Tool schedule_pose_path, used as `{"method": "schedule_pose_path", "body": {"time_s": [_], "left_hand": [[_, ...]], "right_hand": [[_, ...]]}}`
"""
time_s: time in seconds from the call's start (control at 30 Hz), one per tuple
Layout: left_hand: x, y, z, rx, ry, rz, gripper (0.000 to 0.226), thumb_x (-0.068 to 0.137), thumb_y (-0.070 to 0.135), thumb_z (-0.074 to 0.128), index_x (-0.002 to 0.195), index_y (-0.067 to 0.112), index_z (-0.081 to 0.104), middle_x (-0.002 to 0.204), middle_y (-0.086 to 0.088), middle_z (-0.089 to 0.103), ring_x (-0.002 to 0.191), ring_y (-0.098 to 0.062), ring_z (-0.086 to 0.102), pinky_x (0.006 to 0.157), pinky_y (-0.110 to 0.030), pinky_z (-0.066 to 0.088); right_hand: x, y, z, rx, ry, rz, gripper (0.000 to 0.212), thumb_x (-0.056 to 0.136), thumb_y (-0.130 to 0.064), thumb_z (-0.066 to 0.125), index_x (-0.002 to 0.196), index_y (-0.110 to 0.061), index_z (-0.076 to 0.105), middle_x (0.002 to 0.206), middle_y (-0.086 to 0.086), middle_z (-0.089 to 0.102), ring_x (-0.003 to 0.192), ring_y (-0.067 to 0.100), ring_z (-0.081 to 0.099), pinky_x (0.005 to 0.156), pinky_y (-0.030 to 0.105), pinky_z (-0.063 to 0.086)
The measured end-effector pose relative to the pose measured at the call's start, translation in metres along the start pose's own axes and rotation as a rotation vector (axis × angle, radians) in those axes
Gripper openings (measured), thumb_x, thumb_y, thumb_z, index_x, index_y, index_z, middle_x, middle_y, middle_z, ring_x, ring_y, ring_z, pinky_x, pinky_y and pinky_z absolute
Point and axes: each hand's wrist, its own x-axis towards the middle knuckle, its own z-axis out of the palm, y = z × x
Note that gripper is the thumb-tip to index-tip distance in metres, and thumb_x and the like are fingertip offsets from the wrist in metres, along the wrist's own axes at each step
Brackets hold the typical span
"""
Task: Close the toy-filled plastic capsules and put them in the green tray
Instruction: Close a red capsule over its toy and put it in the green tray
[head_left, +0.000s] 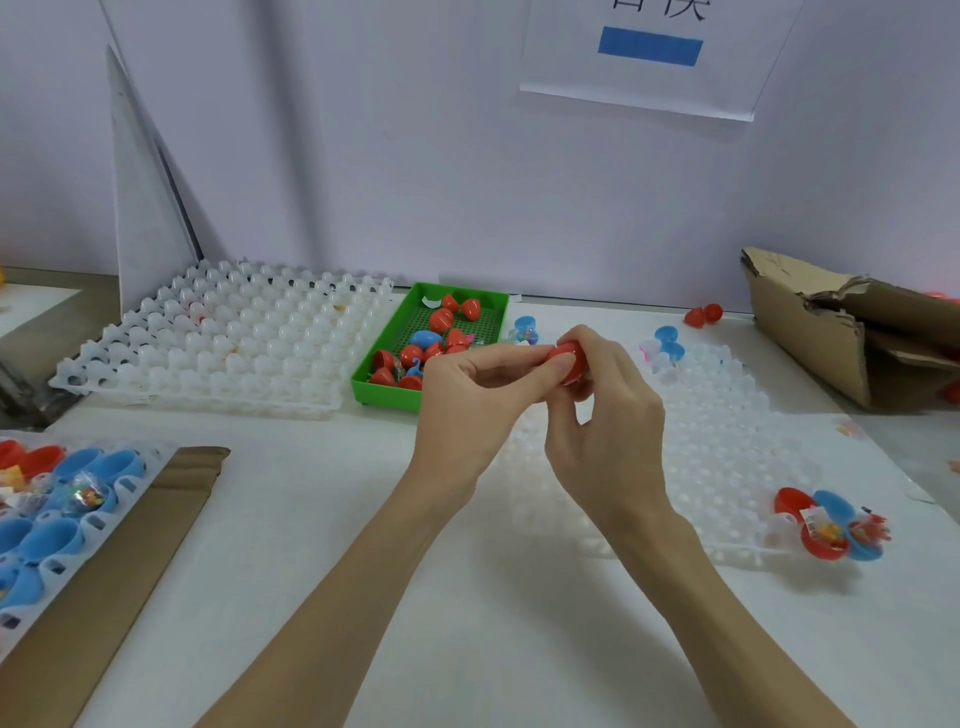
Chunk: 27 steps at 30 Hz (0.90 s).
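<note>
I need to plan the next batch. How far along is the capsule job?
Done: several red and blue capsules lie in the green tray. In hand: both hands, left hand and right hand, hold a red capsule. Left: open toy-filled capsules at the right and in the left holder.

held capsule (569, 361) red | tray (385, 387) green | dimpled racks (218, 338) white

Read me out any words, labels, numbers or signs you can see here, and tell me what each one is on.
White sheet on the wall: dark characters at the top edge, cut off by the frame, unreadable; below them a plain blue bar with no text.
Toy packets in the open capsules: coloured print, too small and blurred to read.
Red capsule in both hands, green tray, cardboard box: no visible writing.
</note>
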Motion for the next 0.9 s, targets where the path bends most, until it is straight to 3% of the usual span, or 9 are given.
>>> {"method": "schedule_pose_path", "body": {"time_s": [0.17, 0.37, 0.5, 0.73, 0.9], "left_hand": [[-0.002, -0.001, 0.005, 0.085, 0.022, 0.056, 0.016, 0.084, 0.012, 0.087, 0.099, 0.013, 0.082, 0.091, 0.000, 0.081, 0.090, -0.015, 0.079, 0.080, -0.017, 0.058], [-0.007, -0.006, 0.010, 0.409, 0.120, 0.298, 0.023, 0.079, 0.009, 0.090, 0.096, 0.011, 0.076, 0.094, 0.000, 0.075, 0.088, -0.019, 0.075, 0.083, -0.031, 0.061], [-0.011, -0.008, 0.017, 0.563, 0.166, 0.456, 0.023, 0.077, 0.005, 0.089, 0.094, 0.007, 0.074, 0.092, 0.000, 0.068, 0.085, -0.018, 0.069, 0.080, -0.035, 0.059], [-0.012, -0.008, 0.019, 0.482, 0.204, 0.381, 0.024, 0.077, 0.009, 0.091, 0.091, 0.011, 0.071, 0.090, 0.003, 0.070, 0.084, -0.012, 0.072, 0.077, -0.016, 0.056], [-0.009, -0.010, 0.014, 0.367, 0.162, 0.195, 0.020, 0.080, 0.013, 0.089, 0.095, 0.015, 0.075, 0.089, 0.002, 0.076, 0.080, -0.012, 0.074, 0.075, -0.019, 0.058]], "right_hand": [[-0.001, 0.001, 0.000, 0.044, 0.014, -0.009, 0.020, 0.094, -0.002, 0.065, 0.114, -0.001, 0.064, 0.099, 0.003, 0.067, 0.080, 0.007, 0.055, 0.075, 0.016, 0.048], [-0.004, -0.002, 0.005, 0.131, -0.008, 0.046, 0.042, 0.093, -0.009, 0.072, 0.131, -0.003, 0.058, 0.114, 0.002, 0.068, 0.096, 0.010, 0.065, 0.087, 0.015, 0.048], [-0.003, -0.001, 0.005, 0.136, -0.007, 0.044, 0.029, 0.095, -0.010, 0.069, 0.122, -0.004, 0.061, 0.108, 0.001, 0.066, 0.094, 0.012, 0.063, 0.083, 0.025, 0.051], [0.001, -0.001, 0.004, 0.117, -0.041, 0.028, 0.024, 0.092, -0.017, 0.062, 0.113, -0.006, 0.061, 0.098, 0.001, 0.063, 0.082, 0.012, 0.058, 0.071, 0.022, 0.047], [-0.001, 0.008, 0.003, 0.088, -0.064, 0.034, 0.020, 0.093, -0.010, 0.069, 0.112, -0.007, 0.063, 0.091, -0.001, 0.067, 0.072, 0.010, 0.056, 0.067, 0.022, 0.048]]}}
